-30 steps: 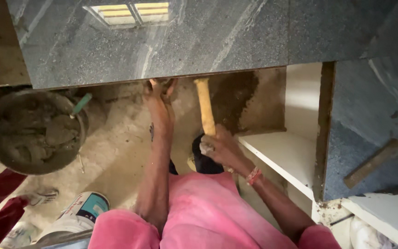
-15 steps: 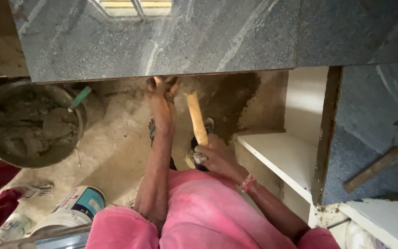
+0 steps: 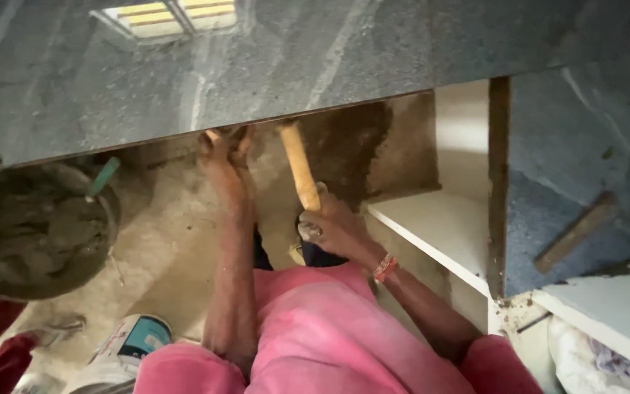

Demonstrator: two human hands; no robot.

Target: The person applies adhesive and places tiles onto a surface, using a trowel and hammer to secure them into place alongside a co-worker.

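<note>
My right hand (image 3: 333, 228) is clenched round a wooden handle (image 3: 298, 166); its upper end runs under the grey stone slab (image 3: 271, 66), head hidden. My left hand (image 3: 224, 149) reaches up to the slab's lower edge; I cannot tell its grip. Mortar pan (image 3: 34, 230) sits far left, white shelf (image 3: 442, 226) right.

Pale wooden handle (image 3: 299, 166), tilted near upright, top end hidden under the grey stone slab (image 3: 271, 58).
</note>
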